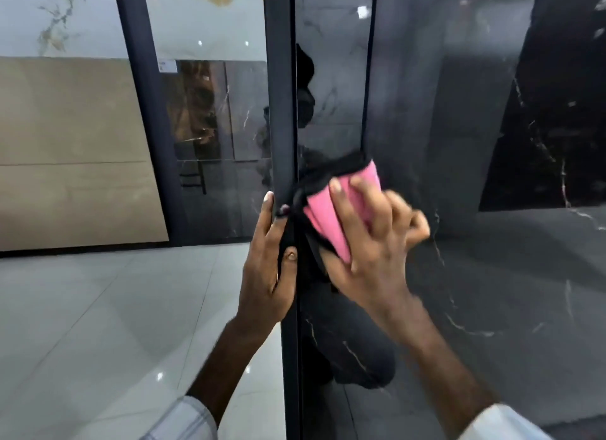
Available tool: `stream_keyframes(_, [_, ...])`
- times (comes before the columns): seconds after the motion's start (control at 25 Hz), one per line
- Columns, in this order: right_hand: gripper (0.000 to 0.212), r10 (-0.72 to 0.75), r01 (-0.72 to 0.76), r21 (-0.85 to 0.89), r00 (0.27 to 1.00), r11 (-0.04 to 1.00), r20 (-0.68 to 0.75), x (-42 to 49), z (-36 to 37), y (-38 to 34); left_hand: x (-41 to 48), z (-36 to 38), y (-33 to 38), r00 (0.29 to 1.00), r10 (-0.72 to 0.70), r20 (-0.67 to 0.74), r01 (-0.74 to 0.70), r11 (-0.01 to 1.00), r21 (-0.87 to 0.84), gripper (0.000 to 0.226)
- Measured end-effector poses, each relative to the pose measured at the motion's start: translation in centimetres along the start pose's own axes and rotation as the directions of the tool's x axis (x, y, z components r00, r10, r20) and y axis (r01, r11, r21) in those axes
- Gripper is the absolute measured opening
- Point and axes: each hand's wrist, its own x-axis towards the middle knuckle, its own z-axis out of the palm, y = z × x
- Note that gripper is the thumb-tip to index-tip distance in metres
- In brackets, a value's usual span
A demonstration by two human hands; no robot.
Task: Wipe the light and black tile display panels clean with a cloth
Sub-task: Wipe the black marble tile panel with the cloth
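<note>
A glossy black tile panel (pixel 459 292) with thin white veins fills the right half of the view. My right hand (pixel 377 239) presses a pink cloth (pixel 331 216) with a black edge flat against it, fingers spread over the cloth and blurred by motion. The panel's dark metal frame (pixel 282 112) runs upright down the middle. My left hand (pixel 272 259) grips that frame at its edge, fingers wrapped behind it and the thumb on the front. A light marbled panel (pixel 203 23) stands further back on the left.
A beige tile panel (pixel 72 151) leans at the left behind another dark frame post (pixel 144 95). Dark and brown sample tiles (pixel 213 118) show behind it. Pale glossy floor tiles (pixel 114 325) lie below. The black panel reflects a person and room lights.
</note>
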Motion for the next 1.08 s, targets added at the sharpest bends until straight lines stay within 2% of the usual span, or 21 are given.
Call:
stream_keyframes(0.08, [0.058, 0.013, -0.012, -0.005, 0.995, 1.000, 0.100, -5.9, -0.8, -0.5, -2.1, 0.1, -0.6, 1.000, -0.015, 0.014, 0.015, 1.000, -0.016, 0.054])
stream_keyframes(0.12, [0.058, 0.010, -0.012, 0.010, 0.994, 1.000, 0.106, -6.3, -0.8, -0.7, -3.0, 0.1, -0.8, 0.999, -0.033, 0.020, 0.033, 0.999, -0.025, 0.051])
stream_keyframes(0.28, [0.063, 0.055, -0.054, 0.048, 0.998, 0.997, -0.011, 0.7, -0.2, -1.6, -4.7, 1.0, -1.1, 0.995, -0.099, -0.009, 0.098, 0.994, -0.045, 0.050])
stream_keyframes(0.4, [0.064, 0.099, -0.098, 0.035, 0.995, 0.995, -0.029, -1.7, 0.6, -2.2, -5.9, 1.6, -1.7, 0.992, -0.123, -0.001, 0.122, 0.988, -0.092, 0.046])
stream_keyframes(0.56, [0.077, 0.086, -0.084, -0.020, 0.975, 0.996, 0.204, -15.8, 0.2, -3.1, -7.9, 1.4, -2.5, 0.983, -0.177, 0.044, 0.181, 0.977, -0.112, 0.052])
stream_keyframes(0.72, [0.086, 0.190, -0.225, 0.057, 0.913, 0.973, 0.362, -23.3, -1.1, -4.6, -9.5, 0.8, -2.2, 0.991, -0.123, 0.056, 0.123, 0.992, -0.002, 0.046])
stream_keyframes(0.84, [0.076, 0.165, -0.215, 0.216, 0.959, 0.952, 0.228, -18.9, -1.1, -3.6, -9.6, 0.2, -3.0, 0.993, -0.071, 0.097, 0.072, 0.997, -0.013, 0.041])
stream_keyframes(0.92, [0.072, 0.197, -0.230, 0.264, 0.970, 0.937, 0.145, -14.6, -0.5, -3.1, -9.5, 0.3, -3.4, 0.992, -0.066, 0.111, 0.072, 0.996, -0.051, 0.044])
stream_keyframes(1.0, [0.075, 0.225, -0.251, 0.247, 0.966, 0.936, 0.128, -14.6, 0.0, -2.9, -9.8, 0.9, -3.4, 0.991, -0.085, 0.105, 0.094, 0.993, -0.077, 0.052])
stream_keyframes(1.08, [0.078, 0.245, -0.281, 0.217, 0.953, 0.935, 0.178, -19.6, -0.2, -2.6, -10.2, 1.7, -3.2, 0.991, -0.113, 0.072, 0.117, 0.992, -0.052, 0.050])
